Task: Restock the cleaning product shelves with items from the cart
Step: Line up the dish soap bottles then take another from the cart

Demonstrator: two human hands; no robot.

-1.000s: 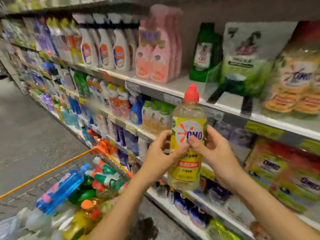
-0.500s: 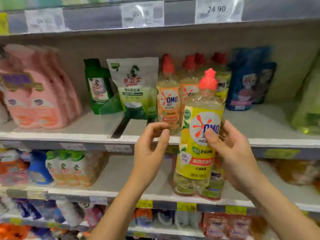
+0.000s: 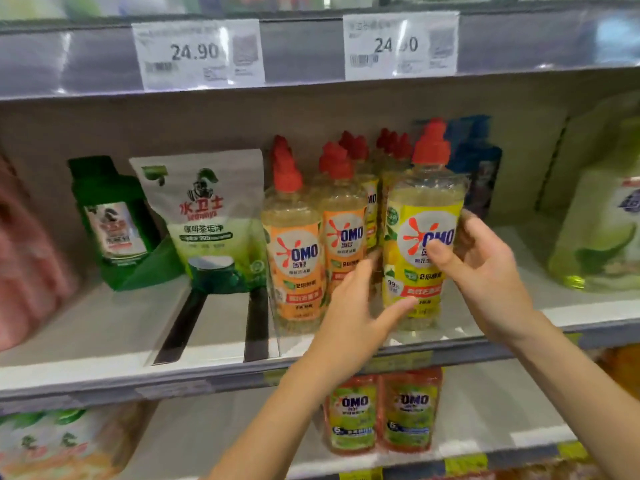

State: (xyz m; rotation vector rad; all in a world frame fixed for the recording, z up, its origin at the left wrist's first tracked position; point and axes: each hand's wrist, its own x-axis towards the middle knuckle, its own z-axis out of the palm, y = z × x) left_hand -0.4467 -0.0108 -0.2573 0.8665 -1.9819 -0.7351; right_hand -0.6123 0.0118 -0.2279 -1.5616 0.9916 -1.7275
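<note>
One upright, clear, red-capped, yellow-labelled OMO bottle.

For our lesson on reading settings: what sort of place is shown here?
Likely a supermarket aisle: white paper price tags on grey shelf rails, rows of red-capped clear plastic bottles.

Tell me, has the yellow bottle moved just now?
Yes. The yellow bottle went from in front of the shelf onto it, beside the orange bottles.
</note>
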